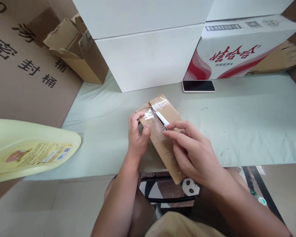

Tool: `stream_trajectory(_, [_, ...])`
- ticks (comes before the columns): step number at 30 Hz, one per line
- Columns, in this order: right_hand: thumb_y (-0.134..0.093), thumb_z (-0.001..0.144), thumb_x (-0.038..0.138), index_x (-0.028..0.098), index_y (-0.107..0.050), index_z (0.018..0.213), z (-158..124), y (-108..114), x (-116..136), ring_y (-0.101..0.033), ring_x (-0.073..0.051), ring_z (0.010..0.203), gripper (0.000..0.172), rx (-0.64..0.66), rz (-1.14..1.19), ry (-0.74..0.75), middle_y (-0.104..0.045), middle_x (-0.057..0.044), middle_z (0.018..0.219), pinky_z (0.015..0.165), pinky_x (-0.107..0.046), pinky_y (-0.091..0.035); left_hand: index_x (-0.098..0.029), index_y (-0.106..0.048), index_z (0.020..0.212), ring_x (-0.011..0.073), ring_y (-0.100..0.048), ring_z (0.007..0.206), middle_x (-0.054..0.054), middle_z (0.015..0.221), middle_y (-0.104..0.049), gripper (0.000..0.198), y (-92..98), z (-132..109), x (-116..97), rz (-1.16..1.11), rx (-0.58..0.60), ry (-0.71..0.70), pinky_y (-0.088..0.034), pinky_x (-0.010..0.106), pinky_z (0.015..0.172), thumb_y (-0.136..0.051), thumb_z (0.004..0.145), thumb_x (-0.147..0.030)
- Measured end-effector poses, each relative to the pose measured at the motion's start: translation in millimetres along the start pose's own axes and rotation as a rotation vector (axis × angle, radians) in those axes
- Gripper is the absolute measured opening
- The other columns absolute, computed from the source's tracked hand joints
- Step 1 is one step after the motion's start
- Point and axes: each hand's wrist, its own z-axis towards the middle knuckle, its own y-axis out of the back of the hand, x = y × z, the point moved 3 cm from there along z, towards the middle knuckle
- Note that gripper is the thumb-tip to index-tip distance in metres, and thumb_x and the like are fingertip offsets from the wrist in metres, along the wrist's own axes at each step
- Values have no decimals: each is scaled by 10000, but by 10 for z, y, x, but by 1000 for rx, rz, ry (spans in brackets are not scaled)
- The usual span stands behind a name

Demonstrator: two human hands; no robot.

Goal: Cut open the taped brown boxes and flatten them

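Note:
A small brown cardboard box (166, 148) lies tilted across the near edge of the cloth-covered surface, with clear tape (160, 102) over its far end. My left hand (137, 133) holds its far left side, thumb on the top face and fingers around the edge. Along the box's seam sits a slim white object (162, 119), beside a row of dark, tooth-like marks. What kind of thing it is I cannot make out. My right hand (193, 148) pinches at its near end with thumb and forefinger, the other fingers curled against the box's right side.
Large white cartons (150, 59) and a red-and-white printed carton (227, 52) stand at the back. In front of them lies a phone (198, 86). On the left are an open cardboard box (88, 59), a big brown carton (27, 82) and a yellow bottle (34, 149).

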Motion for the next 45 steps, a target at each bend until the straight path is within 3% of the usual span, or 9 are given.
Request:
stream_trajectory(6, [-461,971,80,174,-679,1225,15,-48,22,-767,-237,1056,349,52,-95,2,-724,-141,1264,828,-353,-671,-252,-580,1275,303,-586,1254,113,1277,-609,581,-14,-1,-7,11,7,17,-446,477,1137,-571,935,-723])
stream_trajectory(13, [-441,1016,89,122,-726,1158,9,-28,63,-779,-207,1138,320,27,-163,120,-755,-119,1316,881,-274,-680,-244,-585,1274,303,-582,1269,112,1274,-616,562,-17,-1,15,30,-8,-7,-430,486,1155,-553,953,-703])
stream_trajectory(17, [-426,1036,96,89,-748,1163,15,-56,63,-774,-205,1152,346,76,-244,131,-737,-124,1344,842,-251,-680,-246,-582,1271,297,-590,1258,106,1275,-622,553,-16,1,36,64,-9,-28,-444,482,1143,-545,959,-702])
stream_trajectory(21, [-429,1024,91,95,-763,1153,25,-71,67,-796,-204,1084,358,88,-275,145,-740,-110,1336,766,-253,-678,-252,-578,1276,287,-597,1244,101,1272,-629,510,-16,-1,37,73,-14,-58,-453,476,1131,-544,978,-664])
stream_trajectory(26, [-462,1002,80,112,-792,998,13,-30,85,-817,-190,980,331,-4,-227,117,-784,-81,1241,675,-249,-654,-247,-570,1293,288,-598,1247,109,1277,-620,498,-18,-8,37,69,-7,-58,-464,471,1117,-541,987,-638])
stream_trajectory(32, [-453,997,104,129,-805,1013,21,-58,74,-819,-168,819,353,44,-276,96,-769,-57,1276,526,-280,-589,-258,-577,1285,277,-590,1249,91,1277,-624,446,-23,-8,35,77,-23,-83,-456,461,1120,-555,988,-591])
stream_trajectory(35, [-454,988,105,152,-809,985,20,-65,74,-817,-160,806,358,48,-271,89,-772,-38,1266,523,-275,-580,-261,-579,1282,277,-588,1249,85,1272,-625,422,-25,-8,25,65,-26,-82,-449,461,1126,-561,986,-562])
stream_trajectory(39, [-496,955,95,201,-777,776,-6,-38,68,-803,-141,732,349,-6,-224,39,-797,0,1192,502,-254,-555,-255,-575,1279,279,-594,1230,85,1264,-621,419,-26,-8,16,72,-18,-58,-461,464,1113,-566,977,-545])
stream_trajectory(45, [-488,942,115,205,-785,801,5,-72,48,-786,-157,659,341,44,-244,8,-790,3,1215,464,-287,-540,-247,-554,1281,285,-596,1239,96,1281,-616,443,-18,-2,29,85,-7,-42,-459,474,1125,-561,968,-560])
